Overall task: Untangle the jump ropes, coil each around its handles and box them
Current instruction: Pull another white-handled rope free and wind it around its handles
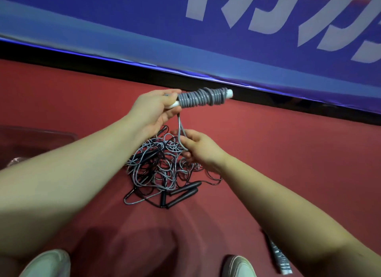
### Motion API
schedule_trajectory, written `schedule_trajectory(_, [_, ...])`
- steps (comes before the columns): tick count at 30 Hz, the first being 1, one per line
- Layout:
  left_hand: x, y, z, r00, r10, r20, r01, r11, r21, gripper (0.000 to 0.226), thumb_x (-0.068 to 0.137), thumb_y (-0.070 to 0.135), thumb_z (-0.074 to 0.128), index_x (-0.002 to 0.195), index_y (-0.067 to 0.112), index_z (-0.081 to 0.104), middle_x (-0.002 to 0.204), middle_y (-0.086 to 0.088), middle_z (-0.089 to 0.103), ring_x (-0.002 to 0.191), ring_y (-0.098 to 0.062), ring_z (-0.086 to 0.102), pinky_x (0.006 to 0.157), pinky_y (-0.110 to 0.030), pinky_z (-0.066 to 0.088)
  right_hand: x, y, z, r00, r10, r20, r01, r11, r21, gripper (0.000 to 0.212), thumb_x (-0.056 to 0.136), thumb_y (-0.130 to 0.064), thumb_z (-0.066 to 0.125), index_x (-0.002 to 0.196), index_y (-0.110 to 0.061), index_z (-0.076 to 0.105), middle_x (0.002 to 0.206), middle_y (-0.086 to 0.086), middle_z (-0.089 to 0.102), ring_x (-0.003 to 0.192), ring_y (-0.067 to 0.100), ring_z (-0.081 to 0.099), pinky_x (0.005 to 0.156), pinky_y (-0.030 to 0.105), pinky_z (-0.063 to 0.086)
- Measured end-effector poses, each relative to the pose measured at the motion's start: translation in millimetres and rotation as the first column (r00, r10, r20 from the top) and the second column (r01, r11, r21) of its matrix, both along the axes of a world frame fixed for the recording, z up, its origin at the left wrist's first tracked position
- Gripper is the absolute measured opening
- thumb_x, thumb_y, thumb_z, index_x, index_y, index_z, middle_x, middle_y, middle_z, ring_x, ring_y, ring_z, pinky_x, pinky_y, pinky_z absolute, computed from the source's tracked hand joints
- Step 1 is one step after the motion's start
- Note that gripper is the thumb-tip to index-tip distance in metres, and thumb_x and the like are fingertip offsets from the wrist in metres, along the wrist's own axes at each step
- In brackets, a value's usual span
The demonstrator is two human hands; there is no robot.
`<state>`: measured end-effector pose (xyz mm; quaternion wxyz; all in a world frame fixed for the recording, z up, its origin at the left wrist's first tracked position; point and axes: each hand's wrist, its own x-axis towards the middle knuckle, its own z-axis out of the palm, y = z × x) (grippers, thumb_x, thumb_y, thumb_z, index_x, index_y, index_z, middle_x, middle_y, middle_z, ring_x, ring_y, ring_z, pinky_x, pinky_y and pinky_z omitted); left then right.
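Overhead, a blue banner with white lettering runs along the far edge of the red floor. A clear box sits at the floor's left edge. Mid-floor lies a tangle of grey and black jump ropes, with black handles at its near side. Above it, the left hand grips one end of a pair of white handles wound with a coiled grey rope. A loose strand drops from the coil to the right hand, which pinches it. Two pale shoes show at the near edge.
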<state>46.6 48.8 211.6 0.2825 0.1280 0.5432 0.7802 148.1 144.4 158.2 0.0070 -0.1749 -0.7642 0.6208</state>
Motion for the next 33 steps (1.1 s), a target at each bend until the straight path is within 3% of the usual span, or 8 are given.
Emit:
schedule_trajectory(2, [-6.5, -3.1, -8.9, 0.997, 0.074, 0.014, -0.073, 0.995, -0.06, 0.013, 0.094, 0.002, 0.051, 0.096, 0.003, 0.064, 0.09, -0.01, 0.061, 0.063, -0.011, 0.059, 0.052, -0.011, 0.049, 0.2, -2.7, 6.8, 0.997, 0.038, 0.069, -0.068, 0.858, 0.509, 0.028, 0.1, -0.015, 0.041, 0.122, -0.006, 0.055, 0.08, 0.004, 0.057, 0.063, 0.014, 0.054, 0.055, 0.023, 0.04])
schedule_trajectory(4, [-9.9, -6.0, -16.9, 0.994, 0.106, -0.006, -0.106, 0.987, -0.118, 0.013, 0.094, 0.002, 0.051, 0.099, 0.002, 0.063, 0.089, -0.01, 0.06, 0.063, -0.011, 0.059, 0.052, -0.011, 0.049, 0.9, -7.0, 10.1, 0.988, 0.044, 0.151, -0.151, 0.522, 0.839, 0.033, 0.099, -0.015, 0.039, 0.13, -0.01, 0.046, 0.104, 0.013, 0.059, 0.087, 0.029, 0.059, 0.066, 0.032, 0.043])
schedule_trajectory(6, [-11.3, -6.8, -21.5, 0.993, 0.114, -0.016, -0.115, 0.984, -0.138, 0.014, 0.094, 0.001, 0.051, 0.103, 0.001, 0.062, 0.087, -0.009, 0.059, 0.062, -0.011, 0.058, 0.053, -0.011, 0.05, 3.7, -20.9, 14.5, 0.99, 0.079, 0.118, -0.141, 0.419, 0.897, 0.049, 0.096, -0.011, 0.038, 0.144, -0.016, 0.027, 0.101, 0.012, 0.058, 0.08, 0.031, 0.057, 0.061, 0.035, 0.04])
schedule_trajectory(11, [-13.8, -5.7, -21.6, 0.996, 0.074, -0.057, -0.081, 0.988, -0.131, 0.017, 0.094, 0.003, 0.053, 0.108, 0.001, 0.062, 0.088, -0.008, 0.061, 0.061, -0.009, 0.059, 0.058, -0.013, 0.051, 4.7, -21.3, 38.0, 0.99, 0.142, 0.023, -0.117, 0.7, 0.705, 0.013, 0.095, -0.024, 0.051, 0.106, -0.017, 0.053, 0.072, -0.005, 0.057, 0.067, 0.017, 0.061, 0.064, 0.031, 0.044])
schedule_trajectory(17, [-14.8, 0.0, -10.1, 0.996, 0.093, 0.015, -0.093, 0.996, -0.008, 0.013, 0.092, 0.001, 0.055, 0.104, -0.002, 0.06, 0.088, -0.012, 0.061, 0.059, -0.01, 0.061, 0.055, -0.013, 0.05, 10.7, -9.5, 44.7, 0.999, -0.022, 0.033, -0.024, 0.325, 0.946, 0.034, 0.088, -0.037, 0.061, 0.11, -0.011, 0.058, 0.103, 0.009, 0.057, 0.093, 0.031, 0.057, 0.074, 0.037, 0.046])
schedule_trajectory(21, [-19.8, 0.9, -3.8, 0.983, 0.155, 0.095, -0.161, 0.985, 0.061, 0.008, 0.092, -0.001, 0.054, 0.088, 0.0, 0.06, 0.085, -0.01, 0.061, 0.055, -0.008, 0.061, 0.051, -0.012, 0.049, 9.8, -1.8, 43.2, 0.894, 0.043, -0.446, 0.368, 0.498, 0.785, 0.029, 0.09, -0.027, 0.061, 0.074, -0.004, 0.065, 0.097, 0.009, 0.05, 0.095, 0.024, 0.048, 0.077, 0.027, 0.034])
schedule_trajectory(25, [-23.3, 4.8, 2.9, 0.957, 0.181, 0.228, -0.215, 0.967, 0.134, 0.012, 0.092, 0.001, 0.055, 0.08, 0.002, 0.059, 0.083, -0.008, 0.061, 0.056, -0.008, 0.06, 0.05, -0.012, 0.048, 11.1, -5.1, 37.3, 0.839, -0.01, -0.544, 0.26, 0.886, 0.385, 0.022, 0.085, -0.018, 0.055, 0.064, -0.014, 0.059, 0.089, 0.004, 0.059, 0.098, 0.015, 0.055, 0.088, 0.025, 0.041])
schedule_trajectory(33, [-15.3, -1.2, -5.1, 0.994, 0.105, 0.025, -0.107, 0.99, 0.092, 0.007, 0.09, -0.001, 0.056, 0.09, 0.003, 0.061, 0.081, -0.009, 0.063, 0.059, -0.01, 0.063, 0.056, -0.014, 0.051, -5.0, -17.4, 39.5, 0.763, 0.009, -0.647, 0.243, 0.922, 0.3, 0.019, 0.088, -0.014, 0.055, 0.092, -0.028, 0.068, 0.113, -0.012, 0.048, 0.113, 0.023, 0.053, 0.092, 0.04, 0.051])
